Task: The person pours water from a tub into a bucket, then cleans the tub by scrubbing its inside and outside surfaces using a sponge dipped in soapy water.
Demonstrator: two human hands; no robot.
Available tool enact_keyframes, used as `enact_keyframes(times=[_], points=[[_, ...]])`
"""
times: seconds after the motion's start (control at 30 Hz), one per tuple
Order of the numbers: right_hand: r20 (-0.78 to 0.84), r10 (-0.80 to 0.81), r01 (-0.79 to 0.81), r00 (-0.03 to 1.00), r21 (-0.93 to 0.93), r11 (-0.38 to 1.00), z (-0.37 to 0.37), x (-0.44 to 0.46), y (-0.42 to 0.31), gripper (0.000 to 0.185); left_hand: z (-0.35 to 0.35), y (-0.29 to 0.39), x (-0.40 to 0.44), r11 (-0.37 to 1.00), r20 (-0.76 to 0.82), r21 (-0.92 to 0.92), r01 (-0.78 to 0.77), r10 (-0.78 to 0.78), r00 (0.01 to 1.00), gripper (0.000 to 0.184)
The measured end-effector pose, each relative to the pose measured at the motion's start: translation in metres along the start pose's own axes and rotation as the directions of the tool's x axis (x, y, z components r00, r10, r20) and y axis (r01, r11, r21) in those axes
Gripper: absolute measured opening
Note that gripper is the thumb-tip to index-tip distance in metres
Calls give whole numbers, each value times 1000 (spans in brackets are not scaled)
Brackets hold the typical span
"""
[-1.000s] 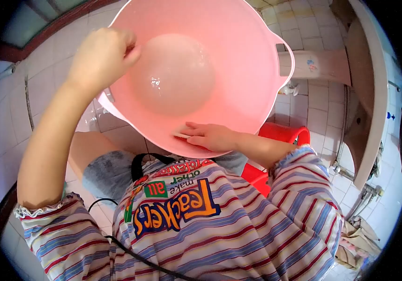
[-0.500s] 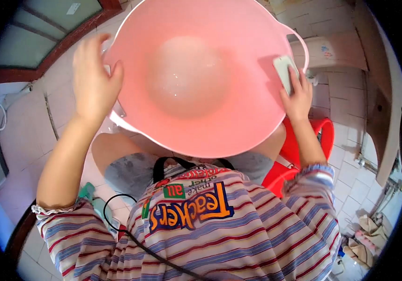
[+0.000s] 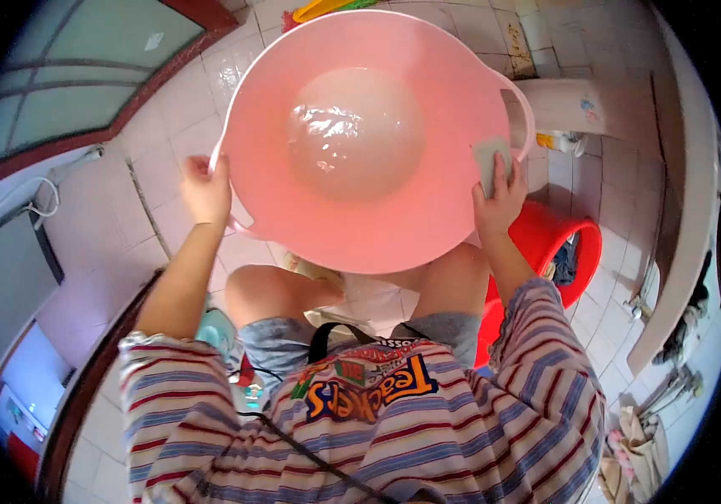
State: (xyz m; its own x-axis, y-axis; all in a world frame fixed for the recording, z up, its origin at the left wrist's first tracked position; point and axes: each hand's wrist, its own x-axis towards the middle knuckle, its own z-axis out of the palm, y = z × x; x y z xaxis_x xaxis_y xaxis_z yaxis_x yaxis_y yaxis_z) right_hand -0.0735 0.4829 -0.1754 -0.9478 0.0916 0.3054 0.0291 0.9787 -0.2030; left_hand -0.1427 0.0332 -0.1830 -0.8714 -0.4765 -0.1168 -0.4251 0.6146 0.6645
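Observation:
A large pink basin (image 3: 436,210) with side handles stands in front of my knees, cloudy water (image 3: 356,139) pooled at its bottom. My left hand (image 3: 207,191) is closed on the basin's left rim by the handle, fingers curled around the outside. Against the right inner wall, my right hand (image 3: 500,200) holds a pale flat sponge-like block (image 3: 490,161). Its fingers lie over the block's near end, so part of it is hidden. Whether the block is a sponge or soap I cannot tell.
A red bucket (image 3: 581,260) with dark cloth inside lies tilted by my right knee. Beyond the basin a yellow object (image 3: 318,8) rests on the tiled floor. A framed glass door (image 3: 83,76) is at the far left, a pale sink-like fixture (image 3: 579,107) at right.
My left hand, open beside the basin before, is now closed on its left rim. My right hand with the pale block has moved lower and left. The view has shifted, showing more floor.

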Motion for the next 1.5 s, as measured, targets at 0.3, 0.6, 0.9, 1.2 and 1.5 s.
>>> enact_keyframes(times=[0.3,0.6,0.9,1.2,1.5], points=[[210,273,-272,939,-35,962,-23,-14,-36,68,-27,25,-30,380,810,-312,871,-373,452,59],[651,402,-658,644,204,724,-186,-157,-30,63,-86,36,-104,47,823,-398,916,-423,379,59],[512,832,-934,212,356,19,-195,-271,30,61,-104,168,-79,227,784,-290,930,-500,367,49],[595,649,-878,475,373,301,-174,-261,-19,68,23,260,-45,371,823,-155,916,-464,327,34],[804,562,-820,194,447,-356,-189,-181,-34,65,151,302,-60,117,906,-304,946,-271,325,15]])
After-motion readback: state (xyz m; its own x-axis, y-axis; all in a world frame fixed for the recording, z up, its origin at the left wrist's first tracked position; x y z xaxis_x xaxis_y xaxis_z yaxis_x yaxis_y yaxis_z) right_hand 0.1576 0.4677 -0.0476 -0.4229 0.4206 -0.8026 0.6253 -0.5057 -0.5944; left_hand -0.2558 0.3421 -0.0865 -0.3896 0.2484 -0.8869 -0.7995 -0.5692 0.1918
